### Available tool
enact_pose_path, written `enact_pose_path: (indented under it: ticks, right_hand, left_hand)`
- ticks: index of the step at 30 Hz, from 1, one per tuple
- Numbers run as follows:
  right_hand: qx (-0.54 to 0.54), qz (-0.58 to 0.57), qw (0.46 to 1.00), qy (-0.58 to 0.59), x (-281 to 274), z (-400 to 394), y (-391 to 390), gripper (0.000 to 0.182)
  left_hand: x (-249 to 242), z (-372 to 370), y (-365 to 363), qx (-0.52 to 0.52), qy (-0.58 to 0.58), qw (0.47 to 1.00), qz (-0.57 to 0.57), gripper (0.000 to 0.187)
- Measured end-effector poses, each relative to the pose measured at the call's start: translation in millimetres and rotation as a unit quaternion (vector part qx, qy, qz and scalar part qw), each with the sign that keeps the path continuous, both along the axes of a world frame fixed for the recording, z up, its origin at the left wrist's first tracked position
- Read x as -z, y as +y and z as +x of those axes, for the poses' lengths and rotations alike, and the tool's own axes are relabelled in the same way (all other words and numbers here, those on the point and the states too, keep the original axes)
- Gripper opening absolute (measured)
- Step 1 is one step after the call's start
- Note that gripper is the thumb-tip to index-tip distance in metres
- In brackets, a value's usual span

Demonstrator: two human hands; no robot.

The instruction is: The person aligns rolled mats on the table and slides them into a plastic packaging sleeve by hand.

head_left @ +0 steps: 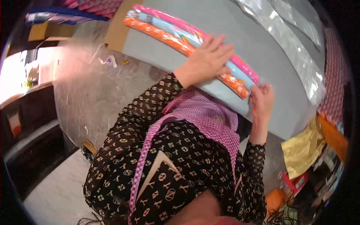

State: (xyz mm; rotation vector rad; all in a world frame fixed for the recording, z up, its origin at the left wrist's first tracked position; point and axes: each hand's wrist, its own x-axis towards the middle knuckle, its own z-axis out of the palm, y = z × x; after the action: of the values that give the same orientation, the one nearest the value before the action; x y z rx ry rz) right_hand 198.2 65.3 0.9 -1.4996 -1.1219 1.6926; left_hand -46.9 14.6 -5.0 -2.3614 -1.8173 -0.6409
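A bundle of three long rolls point(165, 28), pink, light blue and orange with prints, lies in clear wrap on a grey table top point(240, 41). My left hand point(206, 60) rests flat across the bundle near its close end, fingers spread over all three rolls. At that end of the bundle, by the table's edge, my right hand point(261, 100) pinches the wrap and the orange roll with its fingertips. Both arms wear black sleeves with a tan pattern. A pink checked cloth point(210, 116) hangs over my front.
Clear plastic bags point(292, 41) lie along the far side of the table. A gold foil sheet point(303, 148), orange material point(333, 138) and red patterned fabric point(335, 75) sit at the right. Concrete floor point(86, 86) with paper scraps point(108, 60) lies left, beside brown cardboard point(116, 30).
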Motion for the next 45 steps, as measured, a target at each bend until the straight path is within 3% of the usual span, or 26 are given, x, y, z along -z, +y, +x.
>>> enact_pose_path:
  ticks: [3, 5, 10, 19, 22, 24, 26, 28, 32, 34, 35, 36, 38, 39, 45]
  right_hand:
    - [-0.039, 0.055, 0.995, -0.069, 4, 3, -10, 0.024]
    - [-0.037, 0.186, 0.972, -0.139, 19, 5, -16, 0.025]
    - [-0.018, 0.155, 0.978, -0.139, 5, -4, -11, 0.028]
    - [-0.026, 0.022, 0.999, -0.037, -10, -7, 1, 0.027]
    - [-0.036, 0.095, 0.993, -0.061, 0, 1, -5, 0.029]
    - [-0.047, 0.154, 0.975, -0.154, -1, 1, -15, 0.035]
    - [-0.078, 0.169, 0.967, -0.173, 0, 10, -22, 0.044]
    - [-0.035, 0.095, 0.986, -0.13, -4, 9, -31, 0.049]
    - [-0.029, 0.068, 0.993, -0.093, 3, 16, -40, 0.049]
    - [-0.052, 0.056, 0.993, -0.089, 9, 18, -38, 0.047]
    - [-0.058, 0.051, 0.996, -0.053, 6, 13, -37, 0.033]
    - [-0.061, 0.054, 0.995, -0.051, 5, 14, -35, 0.033]
    - [-0.125, 0.071, 0.984, -0.106, -4, 12, -33, 0.014]
    - [-0.106, 0.06, 0.984, -0.128, -8, 8, -35, 0.011]
    - [-0.054, 0.082, 0.988, -0.119, -5, 6, -37, 0.011]
  left_hand:
    - [0, -2, 0, 0.013, 0.014, 1.0, 0.005, 0.052]
    - [2, -1, -1, 0.018, 0.028, 0.999, 0.012, 0.05]
    - [-4, -1, -2, -0.004, 0.034, 0.999, -0.002, 0.052]
    - [-5, 0, -3, 0.001, 0.034, 0.999, -0.001, 0.053]
    - [-2, -1, -2, -0.005, 0.051, 0.999, -0.001, 0.053]
    - [1, -4, -2, -0.027, 0.07, 0.997, -0.002, 0.052]
    - [3, -3, -1, -0.002, 0.02, 1.0, 0.011, 0.051]
    - [3, -3, -1, -0.016, 0.018, 1.0, 0.017, 0.051]
    - [1, -2, -3, -0.012, -0.008, 1.0, 0.026, 0.051]
    - [-1, -1, -3, -0.016, -0.006, 0.999, 0.033, 0.049]
    - [-3, -1, -3, -0.02, -0.007, 0.999, 0.03, 0.048]
    - [-4, -1, -3, -0.023, -0.008, 0.999, 0.026, 0.047]
    - [-2, -1, -3, -0.027, -0.016, 0.998, 0.045, 0.047]
    - [-2, 0, -3, -0.029, -0.017, 0.998, 0.047, 0.047]
    - [-5, 3, -1, -0.032, -0.022, 0.998, 0.058, 0.048]
